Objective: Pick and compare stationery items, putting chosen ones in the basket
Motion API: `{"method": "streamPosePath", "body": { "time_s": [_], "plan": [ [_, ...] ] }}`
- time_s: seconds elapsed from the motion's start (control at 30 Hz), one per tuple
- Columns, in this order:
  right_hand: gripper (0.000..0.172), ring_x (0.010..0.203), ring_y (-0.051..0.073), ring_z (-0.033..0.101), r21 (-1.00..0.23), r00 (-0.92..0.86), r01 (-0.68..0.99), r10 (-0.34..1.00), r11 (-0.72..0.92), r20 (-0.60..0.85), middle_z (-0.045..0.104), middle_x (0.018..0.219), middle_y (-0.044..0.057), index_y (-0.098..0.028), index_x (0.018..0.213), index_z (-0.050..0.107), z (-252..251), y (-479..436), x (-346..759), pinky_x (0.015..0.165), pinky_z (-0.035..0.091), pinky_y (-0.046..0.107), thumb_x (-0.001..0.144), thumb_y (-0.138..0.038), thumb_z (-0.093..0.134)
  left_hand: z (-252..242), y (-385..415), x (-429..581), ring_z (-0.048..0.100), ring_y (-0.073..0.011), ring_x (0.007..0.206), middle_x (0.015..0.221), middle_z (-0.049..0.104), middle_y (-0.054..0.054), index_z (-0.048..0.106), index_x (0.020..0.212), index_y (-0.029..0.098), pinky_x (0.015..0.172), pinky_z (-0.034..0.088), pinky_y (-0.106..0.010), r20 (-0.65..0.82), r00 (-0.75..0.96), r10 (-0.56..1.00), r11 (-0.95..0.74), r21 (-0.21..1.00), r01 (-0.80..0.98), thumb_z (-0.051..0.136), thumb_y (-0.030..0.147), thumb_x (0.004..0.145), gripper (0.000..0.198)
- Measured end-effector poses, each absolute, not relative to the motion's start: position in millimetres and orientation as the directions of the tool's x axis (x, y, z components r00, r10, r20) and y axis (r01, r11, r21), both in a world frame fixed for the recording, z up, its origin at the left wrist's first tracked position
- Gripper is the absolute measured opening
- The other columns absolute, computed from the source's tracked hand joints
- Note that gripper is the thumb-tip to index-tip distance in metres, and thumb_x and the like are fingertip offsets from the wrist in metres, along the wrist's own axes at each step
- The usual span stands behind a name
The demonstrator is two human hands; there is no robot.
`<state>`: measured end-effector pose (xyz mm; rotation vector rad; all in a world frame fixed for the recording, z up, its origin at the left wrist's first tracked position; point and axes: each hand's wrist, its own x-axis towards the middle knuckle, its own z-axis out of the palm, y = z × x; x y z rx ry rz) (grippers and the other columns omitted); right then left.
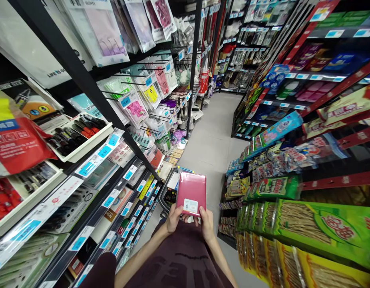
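A flat pink packaged item (191, 191) with a white label near its lower edge is held up in front of me. My left hand (174, 218) grips its lower left corner. Fingers of my right hand (207, 222) close on its lower right corner. Both forearms reach out from the bottom of the view, above my dark maroon clothing. Just beyond the item, a black shopping basket (164, 197) with some goods in it sits low in the aisle.
A grey tiled aisle (211, 132) runs ahead. Left shelving holds stationery, pens (72, 134) and hanging packets on hooks. Right shelving carries snack packs, with green boxes (317, 224) close by. More shelves stand at the far end.
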<state>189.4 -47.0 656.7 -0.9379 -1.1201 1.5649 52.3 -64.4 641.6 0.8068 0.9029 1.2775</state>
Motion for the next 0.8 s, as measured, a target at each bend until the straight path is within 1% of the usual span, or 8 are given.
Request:
{"method": "streamPosePath", "body": {
  "time_s": [0.17, 0.33, 0.43, 0.63, 0.7, 0.8],
  "plan": [
    [0.058, 0.037, 0.011, 0.037, -0.963, -0.234, -0.243, 0.97, -0.121, -0.063, 0.05, 0.044, 0.002, -0.014, 0.06, 0.063, 656.2, -44.0, 188.6, 0.039, 0.029, 0.023, 0.093, -0.058, 0.046, 641.0, -63.3, 52.0, 0.041, -0.0087, 0.05, 0.057, 0.042, 0.002, 0.054, 0.072, 0.012, 0.049, 0.038, -0.023, -0.096, 0.062, 0.993, 0.114, 0.883, -0.455, 0.049, 0.05, 0.09, 0.042],
    [0.06, 0.038, 0.013, 0.042, -0.968, -0.24, -0.213, 0.968, -0.132, -0.079, 0.048, 0.041, 0.001, -0.015, 0.056, 0.061, 658.6, -42.2, 189.1, 0.042, 0.034, 0.024, 0.093, -0.061, 0.046, 639.7, -62.7, 50.9, 0.042, -0.0088, 0.051, 0.057, 0.044, 0.002, 0.055, 0.071, 0.012, 0.051, 0.038, -0.023, -0.11, 0.051, 0.993, 0.121, 0.88, -0.459, 0.049, 0.048, 0.09, 0.041],
    [0.06, 0.039, 0.014, 0.044, -0.967, -0.244, -0.208, 0.965, -0.147, -0.094, 0.047, 0.041, 0.001, -0.016, 0.056, 0.06, 659.3, -41.5, 189.8, 0.043, 0.035, 0.025, 0.092, -0.061, 0.046, 639.1, -61.9, 50.2, 0.042, -0.0087, 0.05, 0.057, 0.044, 0.002, 0.055, 0.072, 0.012, 0.051, 0.037, -0.023, -0.109, 0.052, 0.993, 0.121, 0.884, -0.451, 0.049, 0.047, 0.091, 0.04],
    [0.059, 0.044, 0.015, 0.048, -0.96, -0.256, -0.207, 0.958, -0.188, -0.133, 0.05, 0.046, 0.002, -0.016, 0.057, 0.06, 651.6, -38.4, 190.3, 0.047, 0.039, 0.026, 0.091, -0.064, 0.048, 637.7, -59.4, 49.6, 0.043, -0.0093, 0.05, 0.057, 0.044, 0.002, 0.054, 0.071, 0.013, 0.05, 0.037, -0.024, -0.102, 0.036, 0.994, 0.107, 0.887, -0.45, 0.051, 0.046, 0.09, 0.038],
    [0.061, 0.047, 0.016, 0.05, -0.951, -0.257, -0.222, 0.953, -0.217, -0.158, 0.052, 0.048, 0.003, -0.016, 0.059, 0.061, 645.8, -38.9, 190.9, 0.05, 0.041, 0.026, 0.09, -0.066, 0.047, 636.6, -58.7, 49.2, 0.042, -0.0092, 0.05, 0.056, 0.044, 0.002, 0.055, 0.071, 0.012, 0.05, 0.037, -0.024, -0.112, 0.034, 0.993, 0.115, 0.884, -0.453, 0.051, 0.045, 0.089, 0.038],
    [0.064, 0.052, 0.018, 0.053, -0.908, -0.249, -0.299, 0.942, -0.294, -0.224, 0.055, 0.053, 0.004, -0.016, 0.065, 0.063, 638.1, -40.0, 192.5, 0.054, 0.045, 0.028, 0.088, -0.073, 0.042, 634.7, -57.9, 48.3, 0.038, -0.0086, 0.048, 0.055, 0.043, 0.002, 0.056, 0.072, 0.012, 0.048, 0.037, -0.024, -0.162, 0.013, 0.987, 0.148, 0.866, -0.478, 0.053, 0.047, 0.087, 0.039]
  ]
}}
